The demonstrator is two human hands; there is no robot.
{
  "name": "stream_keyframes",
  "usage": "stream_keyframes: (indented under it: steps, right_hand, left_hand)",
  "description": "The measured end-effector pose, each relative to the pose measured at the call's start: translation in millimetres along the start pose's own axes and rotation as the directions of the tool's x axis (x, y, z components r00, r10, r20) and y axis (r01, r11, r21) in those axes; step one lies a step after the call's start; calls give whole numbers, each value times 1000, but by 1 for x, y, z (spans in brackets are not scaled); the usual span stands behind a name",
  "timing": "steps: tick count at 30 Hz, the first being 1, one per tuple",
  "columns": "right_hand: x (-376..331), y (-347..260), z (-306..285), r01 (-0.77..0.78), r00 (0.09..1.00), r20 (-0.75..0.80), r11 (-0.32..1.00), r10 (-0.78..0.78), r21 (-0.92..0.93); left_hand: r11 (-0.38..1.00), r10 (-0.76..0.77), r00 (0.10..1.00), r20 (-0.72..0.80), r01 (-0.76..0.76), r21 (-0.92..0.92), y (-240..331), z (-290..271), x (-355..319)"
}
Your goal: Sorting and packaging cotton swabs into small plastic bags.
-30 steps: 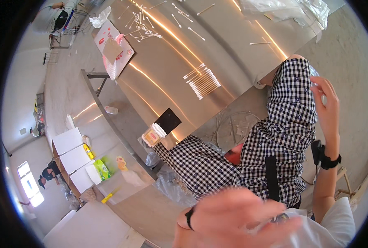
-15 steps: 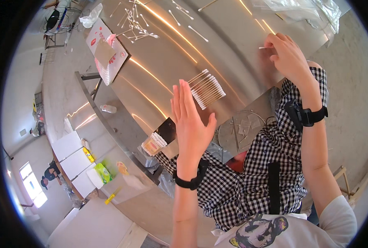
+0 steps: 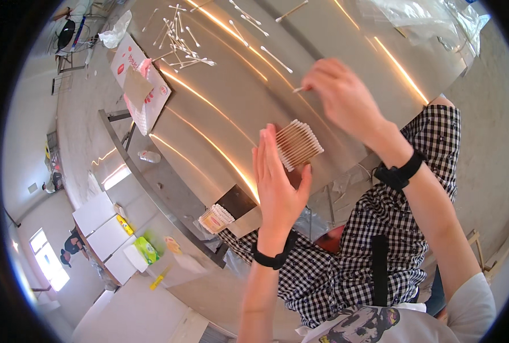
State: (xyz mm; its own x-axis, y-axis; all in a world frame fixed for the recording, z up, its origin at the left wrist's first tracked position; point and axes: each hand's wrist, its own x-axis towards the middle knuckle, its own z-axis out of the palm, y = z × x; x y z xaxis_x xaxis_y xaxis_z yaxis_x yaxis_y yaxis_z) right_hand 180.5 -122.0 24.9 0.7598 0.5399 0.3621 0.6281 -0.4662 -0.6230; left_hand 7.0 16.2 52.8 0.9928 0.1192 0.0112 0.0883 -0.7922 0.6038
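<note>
A neat row of cotton swabs (image 3: 299,144) lies side by side on the shiny metal table. My left hand (image 3: 279,186) is open against its left end, fingers stretched out together and thumb apart near the row's closer edge. Whether the palm touches the swabs is hidden. Up and to the right of the row, my right hand (image 3: 346,100), blurred by motion, is closed in a pinch. From its fingertips sticks the pale end of a single cotton swab (image 3: 298,89). Loose swabs (image 3: 177,34) are scattered in a heap farther off at the left.
A packed bundle of swabs (image 3: 216,219) sits by the table's near left corner, beside a dark panel (image 3: 236,201). A pink-and-white printed card (image 3: 143,86) lies along the left edge. Clear plastic bags (image 3: 420,17) are at the far right. Beyond stands another table (image 3: 180,251).
My right hand has swung left, bringing its swab from the table's right side close to the row. My left hand stays beside the row; the whole view has shifted slightly.
</note>
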Motion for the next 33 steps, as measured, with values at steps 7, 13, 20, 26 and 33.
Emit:
stream_keyframes:
  steps: [7, 13, 20, 26, 33]
  right_hand:
    - [-17, -41, 15, 68, 963, 206, 898, -173, 435]
    - [-37, -50, 18, -376, 900, 217, 420, 379, 826]
    - [-34, -55, 20, -306, 903, 202, 239, 378, 921]
    - [-42, -61, 23, -313, 908, 223, 220, 355, 924]
    - [-27, -41, -2, -235, 910, 109, 280, 401, 931]
  left_hand:
    - [786, -291, 894, -342, 20, -618, 3, 10, -6]
    - [437, -516, 790, -330, -87, -895, 6, 19, 21]
    - [417, -542, 769, -340, -105, -903, 16, 28, 27]
    - [379, -566, 774, -284, -62, -923, 23, 27, 26]
    - [988, -151, 928, -340, 127, -93, 18, 24, 9]
